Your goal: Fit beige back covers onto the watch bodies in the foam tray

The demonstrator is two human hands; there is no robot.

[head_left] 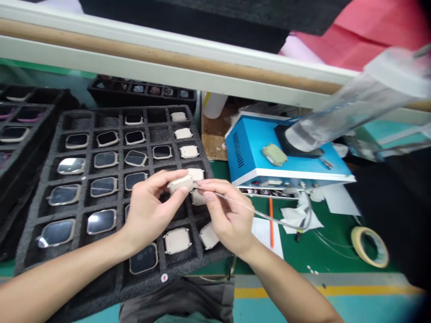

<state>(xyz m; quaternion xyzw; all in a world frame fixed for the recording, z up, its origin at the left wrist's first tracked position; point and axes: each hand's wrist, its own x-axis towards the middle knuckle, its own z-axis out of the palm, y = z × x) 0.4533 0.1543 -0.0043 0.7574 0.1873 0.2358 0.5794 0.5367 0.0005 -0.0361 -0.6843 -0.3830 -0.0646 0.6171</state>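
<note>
My left hand (148, 208) pinches a beige smartwatch case (182, 184) between thumb and fingers, back side up, above a black foam tray (123, 242). In my right hand (230, 215) is the end of a thin clear tube (262, 215), held closed-fingered against the right edge of that case; its tip is mostly hidden. The tray's compartments hold several watches with dark screens up, such as a watch (63, 233) at the front left. Down its right side lie several beige cases, among them a beige case (177, 240) just below my hands.
A blue box (249, 143) stands right of the tray, with a greenish watch case (274, 154) and a clear cylinder (350, 103) on top. A tape roll (369, 246), an orange stick (271, 224) and crumpled tissue (299, 217) lie on the green mat. A shelf rail (168, 63) crosses above.
</note>
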